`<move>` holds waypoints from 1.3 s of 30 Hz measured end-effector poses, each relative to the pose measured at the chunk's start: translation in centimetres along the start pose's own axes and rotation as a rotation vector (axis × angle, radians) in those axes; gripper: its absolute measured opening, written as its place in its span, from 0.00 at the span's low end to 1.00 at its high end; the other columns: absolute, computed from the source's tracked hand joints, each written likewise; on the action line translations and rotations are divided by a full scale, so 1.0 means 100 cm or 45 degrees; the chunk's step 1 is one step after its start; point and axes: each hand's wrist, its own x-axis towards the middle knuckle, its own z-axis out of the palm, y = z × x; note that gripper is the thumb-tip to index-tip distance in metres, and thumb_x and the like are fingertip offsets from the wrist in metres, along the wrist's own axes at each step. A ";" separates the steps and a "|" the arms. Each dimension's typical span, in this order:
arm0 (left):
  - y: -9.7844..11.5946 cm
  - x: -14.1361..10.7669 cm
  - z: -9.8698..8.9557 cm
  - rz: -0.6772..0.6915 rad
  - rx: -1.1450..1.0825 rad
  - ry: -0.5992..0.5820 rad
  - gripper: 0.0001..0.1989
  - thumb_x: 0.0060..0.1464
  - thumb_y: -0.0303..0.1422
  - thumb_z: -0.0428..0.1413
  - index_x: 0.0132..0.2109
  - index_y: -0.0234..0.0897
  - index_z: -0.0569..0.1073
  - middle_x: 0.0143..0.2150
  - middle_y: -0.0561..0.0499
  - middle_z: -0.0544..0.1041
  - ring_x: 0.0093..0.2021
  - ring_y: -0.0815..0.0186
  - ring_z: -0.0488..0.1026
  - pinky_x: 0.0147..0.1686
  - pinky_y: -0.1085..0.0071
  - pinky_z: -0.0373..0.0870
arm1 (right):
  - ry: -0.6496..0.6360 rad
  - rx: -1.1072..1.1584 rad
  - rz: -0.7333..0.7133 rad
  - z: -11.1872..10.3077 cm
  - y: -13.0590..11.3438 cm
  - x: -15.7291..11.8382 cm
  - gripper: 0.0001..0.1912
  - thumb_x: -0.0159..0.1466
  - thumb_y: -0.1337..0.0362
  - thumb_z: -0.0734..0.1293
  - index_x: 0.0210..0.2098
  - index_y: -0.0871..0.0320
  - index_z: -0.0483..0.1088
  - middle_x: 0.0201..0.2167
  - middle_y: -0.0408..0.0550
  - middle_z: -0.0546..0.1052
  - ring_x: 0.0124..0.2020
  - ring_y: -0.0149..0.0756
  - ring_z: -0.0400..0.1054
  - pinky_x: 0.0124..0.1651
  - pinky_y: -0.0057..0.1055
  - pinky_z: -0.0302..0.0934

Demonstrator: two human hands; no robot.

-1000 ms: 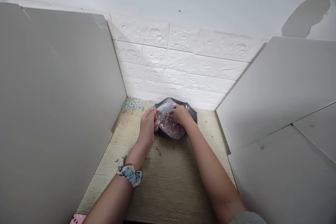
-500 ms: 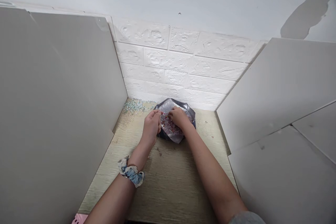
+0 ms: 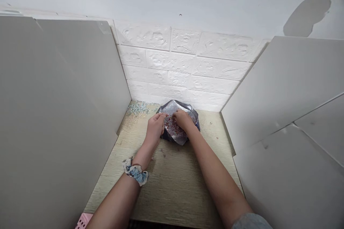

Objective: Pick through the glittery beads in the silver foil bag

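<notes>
Both hands meet over a crinkled silvery bag [image 3: 174,108] lying on the far middle of a pale wood-grain table [image 3: 174,182], close to the white brick-pattern wall [image 3: 188,68]. Left hand [image 3: 155,128] rests at the bag's left edge with its fingers curled and pinched together at the fingertips, touching the foil near the small reddish and pale beads [image 3: 172,126] that lie scattered across the bag's open surface; whether it holds a single bead between the fingertips cannot be told, since the beads are too small. Right hand [image 3: 183,119] lies on top of the bag from the right side, fingers bent down into the bead pile, and what it grips, if anything, is hidden under the fingers. The two hands are close together, fingertips nearly touching above the beads. A blue and white scrunchie [image 3: 135,171] sits around the left wrist. A loose patch of pale bluish-green beads [image 3: 138,107] is spread on the table in the far left corner, just beside the bag and apart from it. Tall grey boards stand on either side, a left board [image 3: 59,114] and a right board [image 3: 285,93], closing in the work area. A pink object [image 3: 83,221] peeks in at the table's near left edge, mostly cut off
</notes>
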 end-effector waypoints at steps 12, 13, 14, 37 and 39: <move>-0.002 0.000 -0.001 0.044 0.084 0.071 0.14 0.40 0.38 0.60 0.32 0.30 0.77 0.10 0.62 0.52 0.13 0.79 0.45 0.14 0.77 0.40 | -0.079 1.239 -0.227 -0.017 -0.007 0.002 0.13 0.62 0.55 0.60 0.35 0.60 0.66 0.33 0.46 0.71 0.34 0.29 0.65 0.41 0.28 0.61; -0.002 0.000 -0.001 0.050 0.083 0.072 0.14 0.40 0.38 0.60 0.32 0.30 0.77 0.10 0.62 0.52 0.13 0.79 0.45 0.14 0.77 0.40 | -0.155 1.516 -0.245 -0.018 -0.009 0.000 0.14 0.59 0.54 0.64 0.34 0.60 0.66 0.33 0.46 0.71 0.34 0.29 0.66 0.42 0.29 0.61; -0.001 0.000 -0.001 0.056 0.083 0.070 0.14 0.40 0.38 0.60 0.32 0.30 0.77 0.10 0.62 0.52 0.13 0.79 0.45 0.14 0.77 0.40 | -0.223 1.741 -0.246 -0.019 -0.011 -0.002 0.15 0.56 0.54 0.67 0.33 0.60 0.66 0.32 0.46 0.71 0.35 0.29 0.66 0.44 0.29 0.62; 0.001 0.002 -0.004 0.120 0.066 0.107 0.12 0.40 0.38 0.60 0.27 0.32 0.76 0.10 0.60 0.55 0.15 0.76 0.51 0.16 0.78 0.45 | -0.376 2.131 -0.202 -0.018 -0.020 -0.008 0.15 0.50 0.58 0.73 0.30 0.60 0.67 0.30 0.44 0.72 0.34 0.28 0.67 0.44 0.28 0.63; 0.001 0.002 -0.004 0.116 0.075 0.103 0.12 0.40 0.38 0.60 0.28 0.32 0.77 0.10 0.60 0.55 0.14 0.77 0.49 0.15 0.77 0.44 | -0.361 2.120 -0.185 -0.018 -0.021 -0.008 0.15 0.50 0.59 0.73 0.30 0.60 0.67 0.30 0.44 0.72 0.34 0.28 0.67 0.44 0.28 0.63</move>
